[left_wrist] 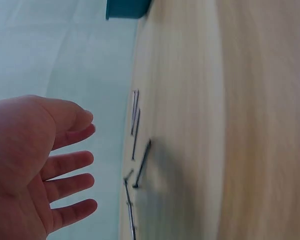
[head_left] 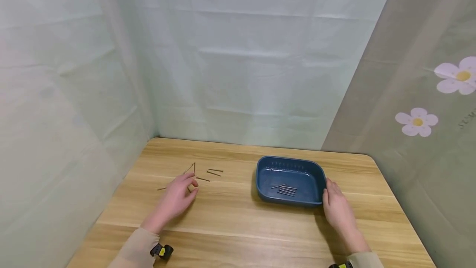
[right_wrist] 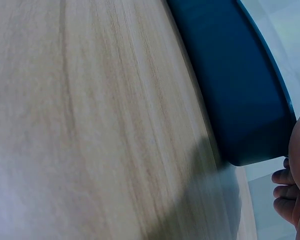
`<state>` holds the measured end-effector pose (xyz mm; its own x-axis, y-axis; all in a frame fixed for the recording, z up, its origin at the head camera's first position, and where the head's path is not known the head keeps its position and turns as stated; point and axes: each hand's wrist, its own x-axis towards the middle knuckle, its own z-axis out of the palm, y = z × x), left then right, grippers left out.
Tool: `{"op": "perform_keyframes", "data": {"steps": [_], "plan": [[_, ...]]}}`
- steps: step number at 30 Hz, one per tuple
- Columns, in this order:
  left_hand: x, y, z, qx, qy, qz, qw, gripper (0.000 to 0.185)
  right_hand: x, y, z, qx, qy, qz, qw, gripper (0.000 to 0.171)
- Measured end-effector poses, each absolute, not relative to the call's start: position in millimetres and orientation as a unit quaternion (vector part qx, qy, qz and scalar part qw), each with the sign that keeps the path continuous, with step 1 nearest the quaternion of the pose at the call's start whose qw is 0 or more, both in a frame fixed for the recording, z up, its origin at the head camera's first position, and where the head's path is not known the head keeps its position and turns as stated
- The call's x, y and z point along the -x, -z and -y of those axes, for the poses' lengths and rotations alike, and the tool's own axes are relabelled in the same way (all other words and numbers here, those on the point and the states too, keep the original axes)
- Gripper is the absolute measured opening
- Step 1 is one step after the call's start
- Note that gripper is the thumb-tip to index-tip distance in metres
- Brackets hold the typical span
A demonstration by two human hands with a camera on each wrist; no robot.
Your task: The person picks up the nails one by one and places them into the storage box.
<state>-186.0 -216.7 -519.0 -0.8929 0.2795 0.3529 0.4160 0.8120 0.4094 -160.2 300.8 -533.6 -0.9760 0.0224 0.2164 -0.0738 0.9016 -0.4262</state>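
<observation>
My left hand (head_left: pixel 177 195) is over the left part of the wooden table, close above scattered thin metal nails (head_left: pixel 203 179). In the left wrist view its fingers (left_wrist: pixel 70 187) are spread and loosely bent, the thumb near the index finger, with nothing between them. Several nails (left_wrist: pixel 143 164) lie on the tabletop beyond them; in the head view the hand partly covers some. At the right, my right hand (head_left: pixel 336 208) lies against the side of a blue rectangular tray (head_left: pixel 265 179), fingers extended along its outer wall at the right end. Several nails (head_left: pixel 287 190) lie inside the tray.
The wooden table (head_left: pixel 238 226) has rounded far corners. Pale curtains (head_left: pixel 245 73) hang behind it and at both sides, the right one with printed flowers (head_left: pixel 417 122). Black straps with yellow marks (head_left: pixel 162 251) are on both wrists.
</observation>
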Motion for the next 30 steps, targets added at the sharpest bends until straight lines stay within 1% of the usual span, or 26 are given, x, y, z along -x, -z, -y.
{"op": "perform_keyframes", "data": {"steps": [6, 14, 23, 30], "plan": [[186, 520, 233, 0.193, 0.207, 0.947, 0.15, 0.02, 161, 532, -299, -0.019, -0.222, 0.966, 0.13, 0.05], [187, 524, 241, 0.2, 0.176, 0.955, 0.133, 0.02, 160, 533, -300, -0.015, -0.222, 0.969, 0.11, 0.051], [193, 524, 245, 0.213, 0.16, 0.952, 0.152, 0.023, 158, 536, -300, -0.018, -0.214, 0.971, 0.108, 0.051], [196, 523, 248, 0.206, 0.145, 0.957, 0.143, 0.024, 160, 533, -300, -0.018, -0.211, 0.971, 0.106, 0.051]]}}
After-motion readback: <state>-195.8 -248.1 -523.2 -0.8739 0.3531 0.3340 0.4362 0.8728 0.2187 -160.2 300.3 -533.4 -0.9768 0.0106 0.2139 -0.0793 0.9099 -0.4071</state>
